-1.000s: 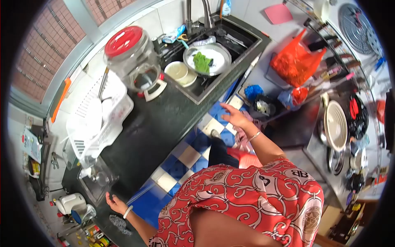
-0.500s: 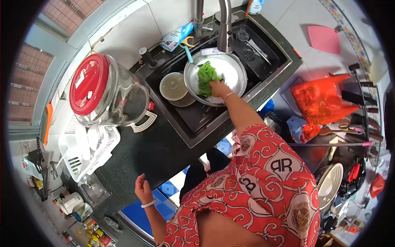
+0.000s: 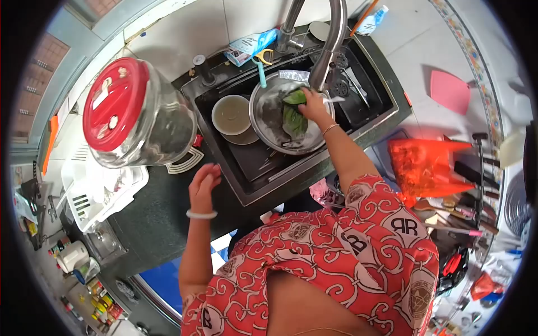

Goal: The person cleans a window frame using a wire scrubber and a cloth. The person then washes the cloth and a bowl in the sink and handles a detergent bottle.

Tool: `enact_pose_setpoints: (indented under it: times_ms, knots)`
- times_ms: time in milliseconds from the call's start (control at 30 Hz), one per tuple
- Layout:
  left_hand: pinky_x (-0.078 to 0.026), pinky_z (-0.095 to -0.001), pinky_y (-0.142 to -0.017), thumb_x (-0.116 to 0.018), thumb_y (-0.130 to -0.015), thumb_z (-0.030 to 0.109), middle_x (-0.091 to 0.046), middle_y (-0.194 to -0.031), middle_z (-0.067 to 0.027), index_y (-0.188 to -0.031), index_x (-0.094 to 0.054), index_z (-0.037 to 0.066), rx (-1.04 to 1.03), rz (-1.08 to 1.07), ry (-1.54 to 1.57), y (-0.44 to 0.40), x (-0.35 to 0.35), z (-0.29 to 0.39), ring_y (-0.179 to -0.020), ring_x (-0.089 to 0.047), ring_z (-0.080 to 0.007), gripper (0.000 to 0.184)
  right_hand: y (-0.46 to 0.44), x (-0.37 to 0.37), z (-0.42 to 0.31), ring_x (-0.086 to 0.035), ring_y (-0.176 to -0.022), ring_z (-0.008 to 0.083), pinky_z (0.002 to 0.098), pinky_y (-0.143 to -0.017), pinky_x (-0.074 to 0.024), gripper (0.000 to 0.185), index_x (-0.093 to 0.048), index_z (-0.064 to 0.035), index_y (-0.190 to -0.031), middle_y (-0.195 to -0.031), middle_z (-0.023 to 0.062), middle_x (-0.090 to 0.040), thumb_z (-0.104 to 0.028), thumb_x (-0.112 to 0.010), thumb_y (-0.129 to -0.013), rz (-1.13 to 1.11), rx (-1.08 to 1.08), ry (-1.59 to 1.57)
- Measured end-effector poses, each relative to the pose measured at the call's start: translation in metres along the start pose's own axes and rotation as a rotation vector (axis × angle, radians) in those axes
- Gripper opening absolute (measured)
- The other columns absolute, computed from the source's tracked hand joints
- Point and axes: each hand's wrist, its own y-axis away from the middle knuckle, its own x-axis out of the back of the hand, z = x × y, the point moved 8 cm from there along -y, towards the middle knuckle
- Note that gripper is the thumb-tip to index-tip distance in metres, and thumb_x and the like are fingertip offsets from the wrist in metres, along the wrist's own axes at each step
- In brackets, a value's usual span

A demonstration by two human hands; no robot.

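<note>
My right hand (image 3: pixel 315 106) is in a round metal bowl (image 3: pixel 259 127) set in the black sink, its fingers closed on leafy greens (image 3: pixel 295 115). The leaves look wet and lie partly down in the water; the fingertips are partly hidden. Above the bowl's right side hangs the curved faucet (image 3: pixel 327 56). My left hand (image 3: pixel 205 185), with a white bracelet at the wrist, hovers over the dark counter near the sink's front left corner. It holds nothing, and its fingers are loosely bent and a little apart. Left of the metal bowl is a white-rimmed bowl (image 3: pixel 231 115) of cloudy liquid.
A large clear jar with a red lid (image 3: pixel 115 103) stands left of the sink (image 3: pixel 246 193), beside a white dish rack (image 3: pixel 84 193). A peeler (image 3: pixel 261 70) and a blue pouch (image 3: pixel 250 47) lie at the back edge. An orange-red plastic bag (image 3: pixel 428 168) is at the right.
My right hand has shifted toward the back of the bowl, and the greens now spread lower in the water. My left hand has risen toward the sink. The whole view has shifted slightly.
</note>
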Motion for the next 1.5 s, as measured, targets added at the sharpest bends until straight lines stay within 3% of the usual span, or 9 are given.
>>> enact_pose_setpoints:
  times_ms: [133, 267, 433, 700, 833, 933, 1067, 1300, 1500]
  knots:
    - [-0.046, -0.0316, -0.084, -0.049, -0.090, 0.022, -0.057, -0.114, -0.0099, -0.122, -0.048, 0.003, 0.143, -0.120, 0.064, -0.065, -0.109, -0.030, -0.103, -0.054, -0.0200, 0.037, 0.003, -0.074, -0.009, -0.040, -0.113, 0.0425, 0.0451, -0.091, -0.0375, 0.062, -0.039, -0.0184, -0.130, -0.122, 0.0215, -0.040, -0.021, -0.064, -0.073, -0.390, 0.183, 0.395]
    - [-0.040, -0.0459, -0.088, -0.051, -0.087, 0.034, -0.042, -0.132, -0.0083, -0.128, -0.043, 0.010, 0.308, 0.117, 0.133, -0.118, -0.172, -0.097, -0.113, -0.046, -0.0261, 0.048, -0.027, -0.075, 0.035, -0.041, -0.113, 0.0308, 0.0441, -0.102, -0.0250, 0.054, -0.042, -0.0094, -0.125, -0.115, 0.0148, -0.045, -0.028, -0.060, -0.078, -0.283, 0.307, -0.472]
    - [-0.026, -0.0623, -0.092, -0.050, -0.084, 0.047, -0.022, -0.144, -0.0076, -0.134, -0.036, 0.016, 0.575, 0.436, 0.384, -0.160, -0.205, -0.179, -0.121, -0.038, -0.0339, 0.060, -0.035, -0.070, -0.004, -0.057, -0.089, 0.0324, 0.0383, -0.079, -0.0449, 0.044, -0.054, -0.0065, -0.108, -0.099, 0.0169, -0.060, -0.033, -0.061, -0.074, -0.451, 0.128, -0.648]
    - [-0.041, -0.0344, -0.090, -0.051, -0.088, 0.034, -0.051, -0.120, -0.0126, -0.125, -0.044, 0.007, 0.006, 0.043, 1.150, -0.212, -0.194, -0.265, -0.109, -0.050, -0.0210, 0.047, 0.027, -0.047, -0.084, -0.059, -0.078, 0.0332, 0.0385, -0.072, -0.0455, 0.033, -0.060, 0.0000, -0.091, -0.082, 0.0204, -0.061, -0.031, -0.061, -0.080, -0.299, 0.577, -0.668]
    - [-0.045, -0.0322, -0.076, -0.060, -0.082, 0.032, -0.059, -0.100, -0.0101, -0.112, -0.053, 0.003, 0.069, 0.312, -0.176, -0.198, -0.173, -0.235, -0.084, -0.056, -0.0191, 0.043, -0.036, -0.084, -0.035, -0.056, -0.070, 0.0338, 0.0432, -0.066, -0.0421, 0.029, -0.057, -0.0028, -0.085, -0.073, 0.0166, -0.056, -0.031, -0.059, -0.080, -0.452, 0.489, -0.293]
    - [-0.043, -0.0310, -0.083, -0.059, -0.083, 0.032, -0.056, -0.111, -0.0148, -0.118, -0.050, 0.000, 0.344, 0.484, -0.153, -0.153, -0.188, -0.129, -0.091, -0.057, -0.0209, 0.049, -0.043, -0.028, -0.035, -0.054, -0.075, 0.0326, 0.0452, -0.071, -0.0399, 0.032, -0.055, -0.0067, -0.093, -0.077, 0.0133, -0.055, -0.034, -0.060, -0.077, -0.232, 0.666, -0.019]
    - [-0.031, -0.0331, -0.098, -0.051, -0.087, 0.036, -0.038, -0.134, -0.0184, -0.136, -0.027, 0.001, 0.087, 0.542, -0.199, -0.162, -0.161, -0.137, -0.122, -0.037, -0.0275, 0.065, -0.009, -0.024, -0.034, -0.051, -0.095, 0.0301, 0.0463, -0.076, -0.0409, 0.042, -0.058, -0.0143, -0.102, -0.101, 0.0115, -0.054, -0.039, -0.062, -0.069, -0.096, 0.796, 0.037]
    - [-0.036, -0.0610, -0.084, -0.044, -0.087, 0.046, -0.030, -0.140, -0.0064, -0.138, -0.026, 0.025, 0.391, 0.422, 0.075, -0.191, -0.176, -0.215, -0.121, -0.036, -0.0340, 0.058, -0.004, -0.071, -0.011, -0.051, -0.093, 0.0295, 0.0404, -0.085, -0.0389, 0.030, -0.060, -0.0109, -0.099, -0.096, 0.0128, -0.054, -0.015, -0.058, -0.069, -0.463, 0.294, -0.782]
    - [-0.046, -0.0368, -0.076, -0.051, -0.087, 0.040, -0.061, -0.100, -0.0128, -0.108, -0.057, 0.002, 0.224, 0.279, 0.489, -0.226, -0.178, -0.245, -0.088, -0.059, -0.0263, 0.044, 0.055, 0.023, -0.129, -0.053, -0.077, 0.0311, 0.0400, -0.072, -0.0430, 0.016, -0.064, -0.0104, -0.077, -0.081, 0.0125, -0.054, -0.011, -0.057, -0.063, -0.140, 0.719, -0.595]
